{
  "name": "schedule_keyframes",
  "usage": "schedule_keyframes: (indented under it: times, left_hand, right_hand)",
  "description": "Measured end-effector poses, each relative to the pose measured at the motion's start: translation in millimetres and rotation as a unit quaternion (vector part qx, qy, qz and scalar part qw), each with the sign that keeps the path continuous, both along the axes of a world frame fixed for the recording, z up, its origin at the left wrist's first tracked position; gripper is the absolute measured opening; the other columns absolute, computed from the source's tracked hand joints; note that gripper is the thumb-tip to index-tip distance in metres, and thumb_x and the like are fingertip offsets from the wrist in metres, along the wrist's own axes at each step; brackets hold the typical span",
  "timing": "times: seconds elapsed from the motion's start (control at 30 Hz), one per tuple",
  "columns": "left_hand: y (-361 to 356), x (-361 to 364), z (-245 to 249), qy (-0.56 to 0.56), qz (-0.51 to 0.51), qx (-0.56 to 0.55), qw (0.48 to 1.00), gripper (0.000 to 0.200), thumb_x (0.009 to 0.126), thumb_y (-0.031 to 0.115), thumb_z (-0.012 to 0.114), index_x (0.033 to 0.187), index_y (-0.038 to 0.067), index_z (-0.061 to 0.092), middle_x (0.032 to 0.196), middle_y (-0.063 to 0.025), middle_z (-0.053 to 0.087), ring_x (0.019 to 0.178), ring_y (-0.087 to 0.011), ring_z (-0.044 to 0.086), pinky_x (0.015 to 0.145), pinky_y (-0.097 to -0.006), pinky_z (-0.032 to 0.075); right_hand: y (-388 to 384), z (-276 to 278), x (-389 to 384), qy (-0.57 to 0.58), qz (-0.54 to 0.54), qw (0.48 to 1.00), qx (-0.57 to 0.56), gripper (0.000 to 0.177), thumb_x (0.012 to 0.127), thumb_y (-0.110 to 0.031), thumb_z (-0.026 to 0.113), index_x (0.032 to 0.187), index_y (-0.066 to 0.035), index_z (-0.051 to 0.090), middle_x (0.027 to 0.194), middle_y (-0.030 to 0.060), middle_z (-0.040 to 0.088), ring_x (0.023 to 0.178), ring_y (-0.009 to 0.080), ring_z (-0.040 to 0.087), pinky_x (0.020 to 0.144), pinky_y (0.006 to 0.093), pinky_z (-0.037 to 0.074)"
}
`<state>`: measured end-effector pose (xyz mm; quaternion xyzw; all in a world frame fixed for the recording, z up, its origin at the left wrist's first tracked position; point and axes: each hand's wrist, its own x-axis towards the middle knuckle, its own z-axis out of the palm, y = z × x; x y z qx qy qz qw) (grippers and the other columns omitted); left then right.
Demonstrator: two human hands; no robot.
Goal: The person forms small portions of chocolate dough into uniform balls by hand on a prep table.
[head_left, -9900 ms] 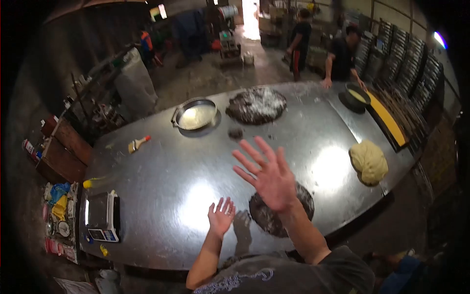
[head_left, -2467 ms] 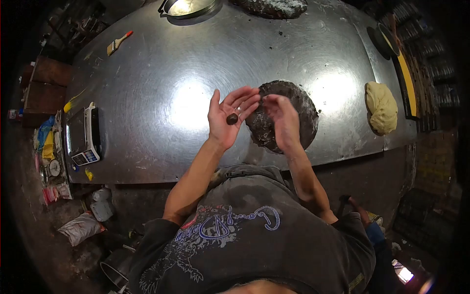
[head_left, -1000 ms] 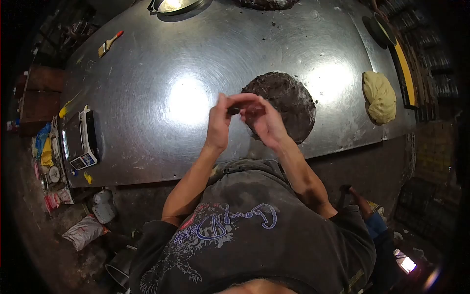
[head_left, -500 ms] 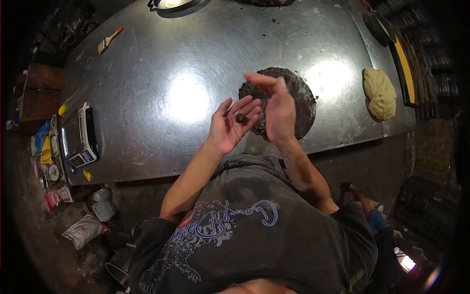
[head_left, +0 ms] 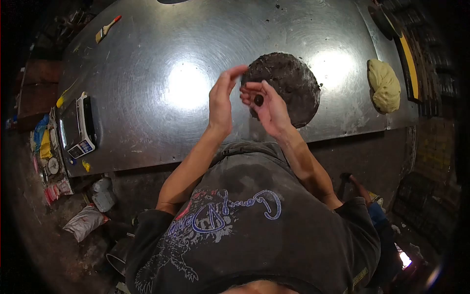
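Right hand (head_left: 272,110) with one small dark ball (head_left: 258,100)

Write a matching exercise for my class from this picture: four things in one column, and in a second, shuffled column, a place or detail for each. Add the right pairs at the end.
Column 1
1. Small dark ball
2. Lump of dough
3. Brush
4. Scale

Column 2
A. Has a red tip on its handle
B. Pale yellow, towards the right end of the table
C. Stands near the table's left edge, with a button panel
D. In the cupped right hand

Right pairs: 1-D, 2-B, 3-A, 4-C
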<state>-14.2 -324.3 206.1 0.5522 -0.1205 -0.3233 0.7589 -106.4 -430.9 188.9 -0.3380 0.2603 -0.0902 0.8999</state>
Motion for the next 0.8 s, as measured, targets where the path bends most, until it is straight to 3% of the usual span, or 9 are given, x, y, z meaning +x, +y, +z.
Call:
schedule_keyframes:
  times: [0.03,0.07,0.17,0.2,0.33,0.47,0.6,0.73,0.8]
  left_hand:
    - [-0.9,0.7,-7.5,0.028,0.04,0.016,0.999,0.052,0.108,0.038,0.029,0.136,0.003,0.054,0.139,-0.0153,0.057,0.13,-0.025,0.051,0.114,-0.0413,0.032]
    - [-0.1,1.6,-12.9,0.138,0.031,0.01,0.99,0.052,0.107,0.039,0.032,0.137,0.003,0.052,0.14,-0.0188,0.054,0.128,-0.0261,0.052,0.113,-0.0434,0.036]
    - [4.0,-7.5,-24.1,0.43,-0.065,-0.075,0.897,0.053,0.107,0.039,0.029,0.133,0.001,0.055,0.13,-0.016,0.06,0.123,-0.0271,0.057,0.105,-0.044,0.047]
    - [3.5,-10.3,-27.8,0.453,-0.095,-0.1,0.881,0.055,0.107,0.039,0.026,0.132,-0.001,0.054,0.128,-0.019,0.061,0.119,-0.0289,0.06,0.105,-0.0442,0.049]
    - [-0.2,-14.7,-26.9,0.311,-0.094,-0.094,0.941,0.055,0.108,0.038,0.029,0.134,-0.004,0.054,0.127,-0.0173,0.064,0.119,-0.026,0.06,0.106,-0.0384,0.047]
    - [-5.5,-13.1,-4.6,-0.013,-0.153,-0.056,0.987,0.058,0.108,0.043,0.029,0.13,-0.001,0.06,0.128,-0.0104,0.066,0.11,-0.0185,0.062,0.099,-0.0307,0.047]
    - [-3.1,-15.3,7.9,-0.01,-0.143,-0.005,0.99,0.057,0.107,0.043,0.031,0.13,0.001,0.06,0.128,-0.0096,0.065,0.115,-0.0195,0.058,0.106,-0.0344,0.041]
    - [-2.9,-2.3,-15.8,-0.073,-0.003,0.016,0.997,0.05,0.106,0.038,0.033,0.133,0.003,0.057,0.136,-0.0116,0.059,0.128,-0.0231,0.048,0.109,-0.0401,0.039]
    - [-1.7,2.3,-23.4,0.169,0.006,0.005,0.986,0.049,0.106,0.036,0.034,0.134,0.001,0.055,0.135,-0.0132,0.058,0.127,-0.0246,0.051,0.11,-0.0398,0.041]
  right_hand:
    - [2.5,12.6,2.1,-0.011,-0.011,0.997,-0.069,0.049,0.109,-0.038,0.035,0.114,0.001,0.064,0.115,0.0133,0.068,0.099,0.0202,0.062,0.087,0.0316,0.05]
    - [-1.6,15.0,1.8,-0.077,0.03,0.988,-0.13,0.053,0.108,-0.041,0.036,0.123,0.003,0.062,0.124,0.0156,0.065,0.107,0.0204,0.062,0.095,0.0353,0.048]
    - [-10.6,39.2,-1.0,-0.071,0.047,0.986,-0.141,0.055,0.108,-0.043,0.034,0.119,0.003,0.063,0.123,0.0168,0.066,0.11,0.0205,0.061,0.098,0.0364,0.047]
    - [-11.7,42.0,1.1,-0.062,-0.003,0.99,-0.127,0.051,0.108,-0.04,0.037,0.118,0.003,0.062,0.12,0.0169,0.066,0.109,0.0208,0.061,0.098,0.037,0.046]
    - [-23.3,5.7,4.2,-0.004,-0.14,0.975,-0.173,0.037,0.106,-0.033,0.044,0.108,-0.001,0.063,0.103,0.0099,0.067,0.099,0.02,0.062,0.095,0.037,0.047]
    - [-23.4,-42.2,-10.2,0.071,-0.022,0.993,0.09,0.033,0.106,-0.032,0.043,0.103,-0.005,0.061,0.098,0.0058,0.064,0.095,0.0206,0.061,0.093,0.0379,0.05]
    - [-1.6,-31.7,-7.7,0.088,0.011,0.981,0.174,0.035,0.107,-0.033,0.04,0.107,-0.003,0.059,0.106,0.0087,0.063,0.098,0.0238,0.062,0.098,0.042,0.05]
    - [-2.2,-23.6,-3.4,0.018,-0.013,0.999,0.036,0.043,0.109,-0.032,0.037,0.115,0.004,0.06,0.113,0.0131,0.065,0.101,0.0243,0.062,0.097,0.0388,0.049]
    - [3.1,10.4,2.0,-0.039,-0.008,0.997,-0.07,0.046,0.109,-0.033,0.036,0.114,0.005,0.062,0.112,0.0139,0.066,0.101,0.0228,0.062,0.096,0.0365,0.048]
